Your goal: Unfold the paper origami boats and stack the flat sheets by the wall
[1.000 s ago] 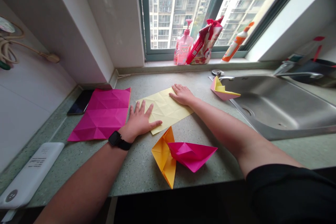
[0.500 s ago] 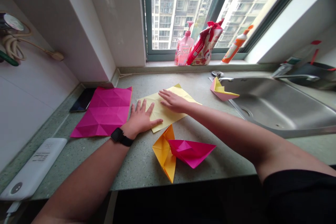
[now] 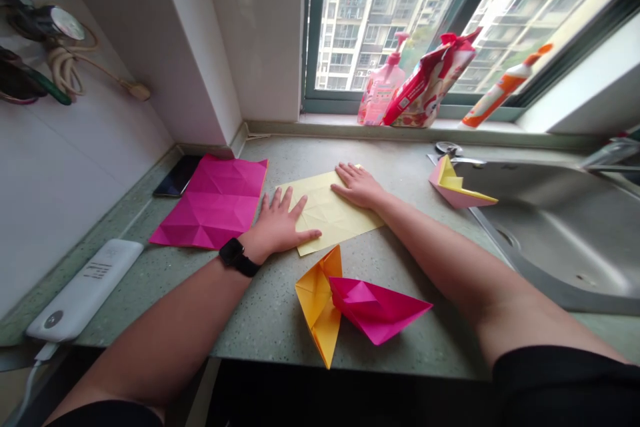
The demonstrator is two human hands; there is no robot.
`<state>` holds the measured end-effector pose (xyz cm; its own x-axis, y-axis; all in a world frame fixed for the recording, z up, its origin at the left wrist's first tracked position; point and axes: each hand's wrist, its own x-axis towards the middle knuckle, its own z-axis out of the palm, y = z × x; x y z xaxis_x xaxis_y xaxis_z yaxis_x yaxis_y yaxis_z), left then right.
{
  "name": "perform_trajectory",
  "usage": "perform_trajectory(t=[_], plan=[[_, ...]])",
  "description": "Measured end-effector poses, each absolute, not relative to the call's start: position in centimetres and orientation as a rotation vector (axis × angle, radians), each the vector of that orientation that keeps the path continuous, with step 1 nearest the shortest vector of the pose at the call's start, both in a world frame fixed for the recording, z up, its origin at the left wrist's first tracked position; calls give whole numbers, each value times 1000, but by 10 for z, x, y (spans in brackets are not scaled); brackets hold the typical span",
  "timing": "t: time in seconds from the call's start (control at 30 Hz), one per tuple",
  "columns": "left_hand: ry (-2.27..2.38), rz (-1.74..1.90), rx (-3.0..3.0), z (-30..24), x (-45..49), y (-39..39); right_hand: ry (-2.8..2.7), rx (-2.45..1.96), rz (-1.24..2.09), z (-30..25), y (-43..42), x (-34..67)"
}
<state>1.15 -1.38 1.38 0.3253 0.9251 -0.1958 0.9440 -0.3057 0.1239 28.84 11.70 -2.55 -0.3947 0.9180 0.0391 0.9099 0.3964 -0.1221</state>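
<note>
A creased sheet of pale yellow paper [image 3: 327, 210] lies flat on the counter under both palms. On its left edge my left hand [image 3: 280, 221] is pressed down with the fingers spread, a black watch on the wrist. My right hand [image 3: 361, 187] rests flat on the far right part of the sheet, fingers stretched out. Just in front of the sheet stand an orange paper boat [image 3: 319, 310] and a magenta paper boat [image 3: 377, 310], touching each other. Left of my left hand lies creased magenta paper [image 3: 215, 203].
A pink and yellow paper boat [image 3: 460, 192] sits at the rim of the steel sink [image 3: 575, 227]. A phone [image 3: 177, 177] lies partly under the magenta paper. A white power bank [image 3: 87, 290] is at left. A pump bottle [image 3: 381, 93], red bag [image 3: 430, 83] and orange-white bottle [image 3: 503, 93] line the sill.
My right hand has slid rightward across the yellow sheet, away from my left hand, which stays on the left edge. The whole view has shifted and tilted slightly.
</note>
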Motion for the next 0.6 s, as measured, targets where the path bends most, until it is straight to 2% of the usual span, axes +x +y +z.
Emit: perform_trajectory(t=[0.17, 0.3, 0.43, 0.53, 0.6], plan=[[1703, -132, 2388, 11, 10, -12, -2349, -1954, 146, -22, 128, 332], [1705, -127, 2391, 9, 9, -10, -2219, -2009, 192, -12, 117, 352], [1694, -117, 2394, 8, 10, -9, -2190, -1620, 169, -3, 88, 337], [1701, -111, 2403, 7, 10, -9, -2417, -1248, 254, -9, 60, 306], [1706, -110, 2400, 7, 9, -9, -2557, -1176, 309, -17, 46, 288]])
